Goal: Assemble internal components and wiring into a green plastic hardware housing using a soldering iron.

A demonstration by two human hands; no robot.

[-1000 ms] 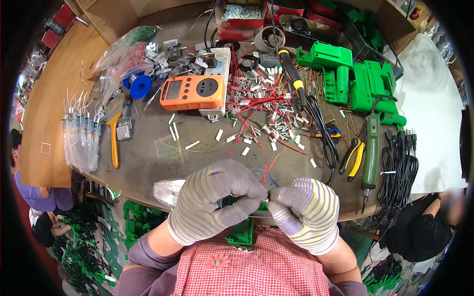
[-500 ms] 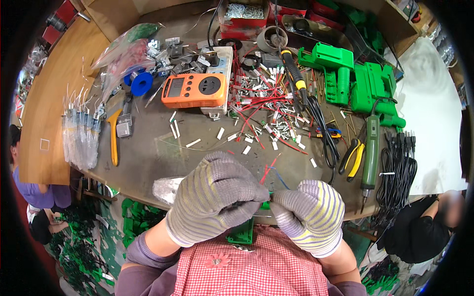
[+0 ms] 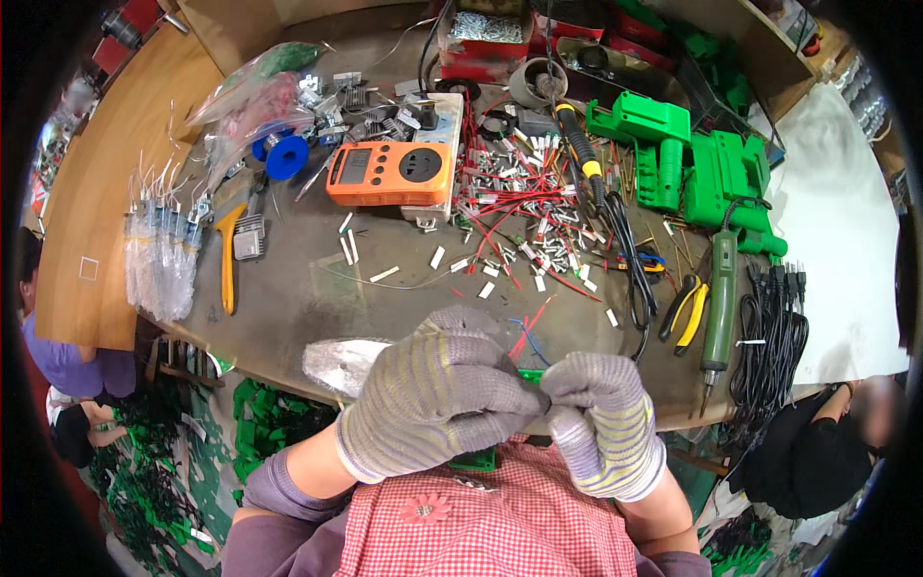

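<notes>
My left hand [image 3: 437,399], in a grey glove with yellowish stripes, is closed in a pinch at the table's near edge. Its fingertips meet those of my right hand [image 3: 606,423], gloved alike and also pinched. What lies between the fingertips is too small and covered to name. A green plastic part [image 3: 531,375] shows just behind the fingers, mostly hidden by them. Thin red wires [image 3: 527,332] and a blue wire [image 3: 535,348] stick up beyond it. More green plastic [image 3: 479,460] shows below my left hand, against the checked apron [image 3: 461,519].
A clear plastic bag [image 3: 336,365] lies left of my hands. Farther back are an orange meter [image 3: 392,175], scattered red-wired parts [image 3: 519,192], a soldering iron [image 3: 580,144] and green housings [image 3: 711,173]. Yellow-handled pliers [image 3: 689,317], a green electric screwdriver [image 3: 719,298] and black cords [image 3: 769,337] lie right.
My hands have come closer together, fingertips now touching, with the left shifted slightly right. The green part between them is more covered. The whole view has shifted a little.
</notes>
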